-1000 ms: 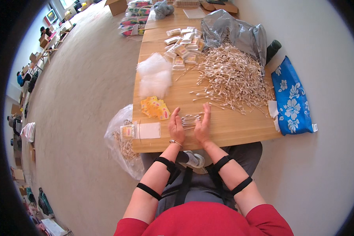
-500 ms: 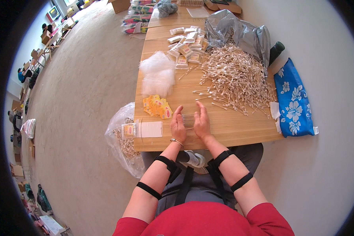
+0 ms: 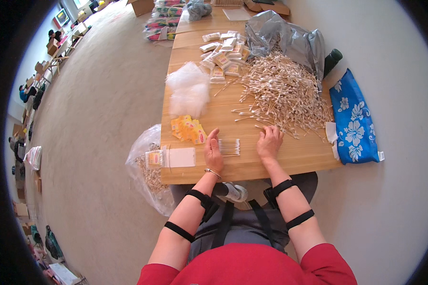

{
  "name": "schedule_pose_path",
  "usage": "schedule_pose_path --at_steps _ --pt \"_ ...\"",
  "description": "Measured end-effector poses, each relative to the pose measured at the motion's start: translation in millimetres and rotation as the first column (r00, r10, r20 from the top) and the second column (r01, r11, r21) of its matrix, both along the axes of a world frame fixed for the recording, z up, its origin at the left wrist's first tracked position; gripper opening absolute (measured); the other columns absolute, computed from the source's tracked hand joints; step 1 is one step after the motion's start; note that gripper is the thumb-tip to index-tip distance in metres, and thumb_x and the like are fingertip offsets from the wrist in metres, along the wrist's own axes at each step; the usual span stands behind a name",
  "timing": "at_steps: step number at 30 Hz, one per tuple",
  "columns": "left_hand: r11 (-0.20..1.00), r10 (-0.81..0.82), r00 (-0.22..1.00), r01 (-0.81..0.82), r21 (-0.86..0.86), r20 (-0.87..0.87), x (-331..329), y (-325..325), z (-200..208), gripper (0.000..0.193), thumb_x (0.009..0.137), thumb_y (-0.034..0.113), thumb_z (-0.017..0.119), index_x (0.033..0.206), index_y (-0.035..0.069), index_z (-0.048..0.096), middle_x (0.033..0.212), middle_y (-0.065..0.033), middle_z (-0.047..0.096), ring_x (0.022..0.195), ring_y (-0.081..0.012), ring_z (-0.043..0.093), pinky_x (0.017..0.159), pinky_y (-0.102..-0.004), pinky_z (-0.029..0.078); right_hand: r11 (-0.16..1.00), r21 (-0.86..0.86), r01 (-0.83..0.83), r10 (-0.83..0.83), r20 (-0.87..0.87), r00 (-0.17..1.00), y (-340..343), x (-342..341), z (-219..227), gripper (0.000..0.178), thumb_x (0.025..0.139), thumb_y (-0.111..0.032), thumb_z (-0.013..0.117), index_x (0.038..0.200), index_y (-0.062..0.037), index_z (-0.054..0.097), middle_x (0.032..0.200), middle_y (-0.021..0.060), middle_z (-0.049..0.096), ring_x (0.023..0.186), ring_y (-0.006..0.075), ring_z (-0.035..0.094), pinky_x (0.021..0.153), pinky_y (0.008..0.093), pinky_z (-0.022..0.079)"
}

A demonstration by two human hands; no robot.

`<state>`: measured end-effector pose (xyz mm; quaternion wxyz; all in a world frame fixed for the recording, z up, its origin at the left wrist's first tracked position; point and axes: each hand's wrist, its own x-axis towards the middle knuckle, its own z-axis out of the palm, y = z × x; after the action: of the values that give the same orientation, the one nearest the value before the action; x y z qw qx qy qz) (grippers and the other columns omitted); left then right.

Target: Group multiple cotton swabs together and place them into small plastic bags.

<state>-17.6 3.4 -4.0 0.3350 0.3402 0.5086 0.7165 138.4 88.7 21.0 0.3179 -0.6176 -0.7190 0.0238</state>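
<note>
A neat row of cotton swabs [image 3: 230, 147] lies side by side on the table. My left hand [image 3: 214, 153] stands on its edge at the row's left end, its fingers stretched and holding nothing. To the right of the row, my right hand [image 3: 269, 142] rests on the wood with its fingers curled down at the near edge of a big heap of loose cotton swabs [image 3: 285, 90]. Its fingertips are partly hidden, so what they pinch, if anything, does not show. Yellow-orange printed cards [image 3: 189, 129] lie fanned out just beyond my left hand.
A white card [image 3: 181, 157] and a small pack of swabs [image 3: 154, 159] lie at the table's left edge, above a clear bag of swabs [image 3: 152, 183]. Farther off are clear plastic bags [image 3: 189, 90], filled packs [image 3: 221, 59] and a grey bag [image 3: 290, 38]. A blue flowered pouch [image 3: 354, 118] stands right.
My right hand has moved away to the right from the swab row, toward the heap, and its fingers have curled. The row is now uncovered. My left hand has stayed beside it.
</note>
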Motion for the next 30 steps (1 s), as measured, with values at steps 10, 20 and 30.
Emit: schedule_pose_path --at_steps 10,20,30 --pt "0.997 0.041 0.994 -0.047 -0.055 -0.103 0 3 0 0.052 0.100 0.036 0.036 0.131 -0.005 0.042 0.132 -0.0143 0.046 0.126 -0.0222 0.041 0.109 -0.0328 0.027 0.928 -0.118 -0.353 0.355 -0.002 0.935 7 -41 -5 0.006 0.077 -0.014 0.063 0.081 -0.0162 0.067 0.089 0.0015 0.059 0.093 0.0252 0.051 0.081 0.0402 0.041" --pt "0.999 0.035 0.998 -0.036 -0.006 -0.046 -5 1 -3 0.051 0.101 0.033 0.035 0.131 -0.006 0.042 0.132 -0.0175 0.048 0.125 -0.0246 0.043 0.106 -0.0327 0.030 0.917 -0.063 -0.394 0.264 -0.643 0.719 -37 -51 -7 0.026 0.087 -0.009 0.050 0.112 -0.0027 0.056 0.123 0.0145 0.051 0.119 0.0286 0.045 0.103 0.0356 0.033" --pt "0.995 -0.096 0.988 0.097 0.000 0.120 -4 -6 -1 0.060 0.099 0.043 0.031 0.135 -0.005 0.036 0.138 -0.0166 0.040 0.133 -0.0256 0.033 0.112 -0.0365 0.020 0.855 -0.051 -0.517 0.456 -0.403 0.794 -42 -34 -6 0.056 0.092 -0.020 0.048 0.140 0.0036 0.028 0.145 0.0226 0.028 0.137 0.0337 0.023 0.112 0.0393 0.020"
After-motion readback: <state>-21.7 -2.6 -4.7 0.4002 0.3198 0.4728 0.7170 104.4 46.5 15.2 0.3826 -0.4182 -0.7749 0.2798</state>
